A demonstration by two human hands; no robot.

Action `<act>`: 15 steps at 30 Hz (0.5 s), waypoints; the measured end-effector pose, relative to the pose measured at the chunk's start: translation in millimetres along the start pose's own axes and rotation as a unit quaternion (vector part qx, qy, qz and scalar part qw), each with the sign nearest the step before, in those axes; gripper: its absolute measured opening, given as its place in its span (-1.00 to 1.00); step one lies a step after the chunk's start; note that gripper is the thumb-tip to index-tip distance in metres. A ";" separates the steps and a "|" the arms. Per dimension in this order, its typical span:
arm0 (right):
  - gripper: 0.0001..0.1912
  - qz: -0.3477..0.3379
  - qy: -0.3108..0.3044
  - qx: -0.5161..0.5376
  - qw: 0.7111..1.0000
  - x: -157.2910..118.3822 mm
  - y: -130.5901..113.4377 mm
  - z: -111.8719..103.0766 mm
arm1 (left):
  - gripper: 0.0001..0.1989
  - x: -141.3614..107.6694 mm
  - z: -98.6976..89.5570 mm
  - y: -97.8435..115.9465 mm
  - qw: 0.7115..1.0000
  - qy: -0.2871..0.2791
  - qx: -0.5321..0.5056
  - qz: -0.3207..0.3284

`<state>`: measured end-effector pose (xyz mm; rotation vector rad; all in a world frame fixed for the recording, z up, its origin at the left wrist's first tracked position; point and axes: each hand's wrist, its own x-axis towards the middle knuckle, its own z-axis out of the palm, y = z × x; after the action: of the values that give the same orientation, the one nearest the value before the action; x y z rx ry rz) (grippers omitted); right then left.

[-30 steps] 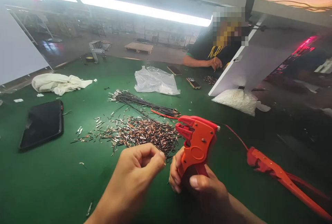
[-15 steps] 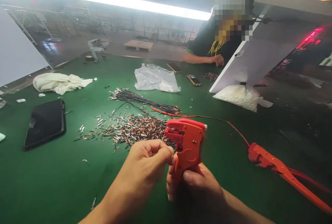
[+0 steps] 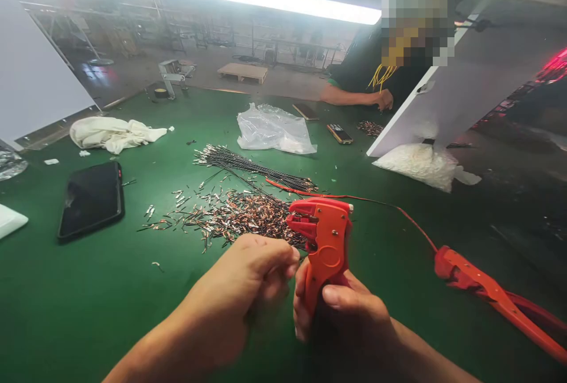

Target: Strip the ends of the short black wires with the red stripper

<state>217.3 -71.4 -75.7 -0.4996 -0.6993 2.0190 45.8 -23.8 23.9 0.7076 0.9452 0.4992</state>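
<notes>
My right hand (image 3: pixel 354 306) is wrapped round the handles of a red and orange wire stripper (image 3: pixel 330 247), held upright with its jaws pointing left. A gap shows between the jaws. Just left of and below them is my left hand (image 3: pixel 261 270), closed, with thumb and fingertips pinched together. What it pinches, if anything, I cannot make out. Behind both hands lies a heap of short black and copper-coloured wire scraps (image 3: pixel 248 214). Beyond the heap lies a bundle of long black wires (image 3: pixel 261 169) with pale ends.
A second red stripper (image 3: pixel 487 294) lies at right, near a thin red cord (image 3: pixel 376 201). Around the green table (image 3: pixel 88 300) are a black phone (image 3: pixel 91 200), white cloth (image 3: pixel 116 133), plastic bags (image 3: pixel 277 129) and a keypad phone (image 3: pixel 339 133). A co-worker's hand (image 3: pixel 384 99) rests beyond.
The view has shifted slightly, so the table things appear further right. The stripper's jaws look wider apart. My left hand stays pinched, now a little further from the stripper.
</notes>
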 end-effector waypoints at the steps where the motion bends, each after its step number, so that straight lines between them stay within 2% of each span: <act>1: -0.68 0.015 -0.005 0.012 1.000 -0.6 -1.7 1.8 | -0.70 -1.1 -2.1 3.0 1.000 0.004 0.005 0.006; 3: -0.68 0.041 -0.019 0.030 0.999 -1.0 -5.4 6.7 | -0.66 -3.6 -4.2 6.4 0.998 0.024 0.045 0.048; 5: -0.72 0.034 -0.020 0.030 0.999 0.0 -9.8 13.8 | -0.62 -6.1 -1.3 3.8 0.980 0.073 0.141 0.116; 6: -0.74 0.022 -0.006 0.018 1.000 0.8 -12.4 17.7 | -0.63 -7.1 2.3 -0.2 0.959 0.115 0.214 0.149; 7: -0.73 0.003 0.012 0.000 1.000 1.7 -15.1 21.5 | -0.66 -7.5 6.9 -5.6 0.924 0.164 0.299 0.171; 8: -0.70 -0.001 0.058 -0.021 0.998 2.5 -17.7 24.8 | -0.66 -7.4 11.9 -12.0 0.886 0.187 0.387 0.175; 10: -0.66 -0.007 0.112 -0.049 0.992 3.2 -21.4 28.8 | -0.54 -4.8 20.9 -24.8 0.814 0.181 0.531 0.152; 11: -0.67 -0.004 0.137 -0.053 0.989 3.0 -22.2 29.5 | -0.52 -2.4 23.9 -30.0 0.787 0.169 0.580 0.127; 13: -0.66 0.017 0.164 -0.050 0.985 2.3 -22.1 29.2 | -0.51 3.3 26.1 -36.5 0.752 0.136 0.640 0.080; 15: -0.59 0.038 0.171 -0.034 0.984 1.6 -21.1 28.6 | -0.50 8.4 24.8 -37.6 0.733 0.116 0.668 0.052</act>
<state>212.9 -69.0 -40.5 -0.9004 -0.5457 1.9163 74.5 -51.6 1.3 2.0488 1.4691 -0.1147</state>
